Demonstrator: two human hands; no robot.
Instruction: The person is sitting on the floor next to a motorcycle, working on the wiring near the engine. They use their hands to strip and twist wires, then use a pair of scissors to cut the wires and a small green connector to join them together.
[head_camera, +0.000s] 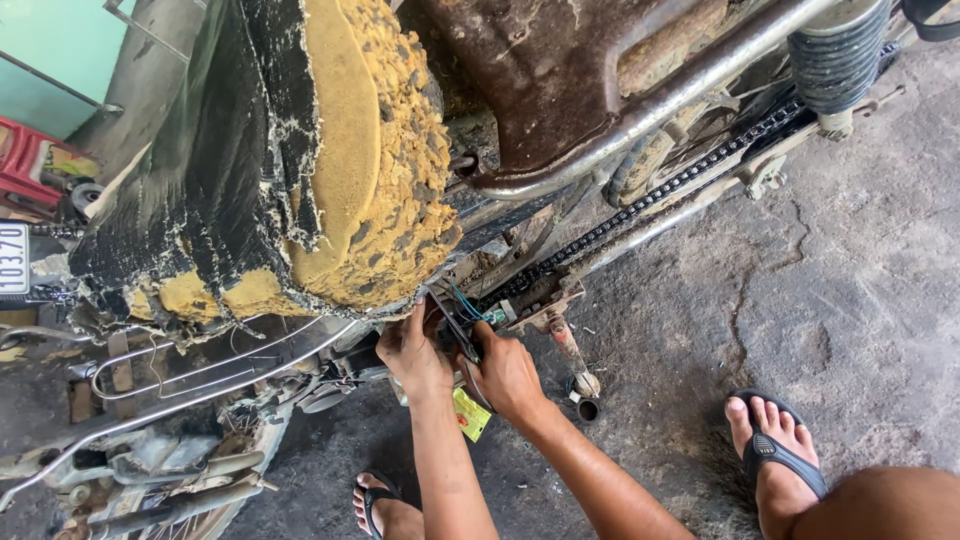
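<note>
**Both hands deep in the motorcycle frame**

A small yellow tag (470, 413) hangs just below the wrists; a white plate (13, 258) sits at the far left edge. The left hand (415, 352) curls its fingers onto the frame beneath the torn foam seat (300, 160). The right hand (508, 372) is closed around a dark tool (462, 335) beside blue wires (466, 302). Both forearms reach forward, wrists close together.

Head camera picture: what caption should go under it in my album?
Two hands, left hand and right hand, work under a torn foam seat beside the motorbike chain.
</note>
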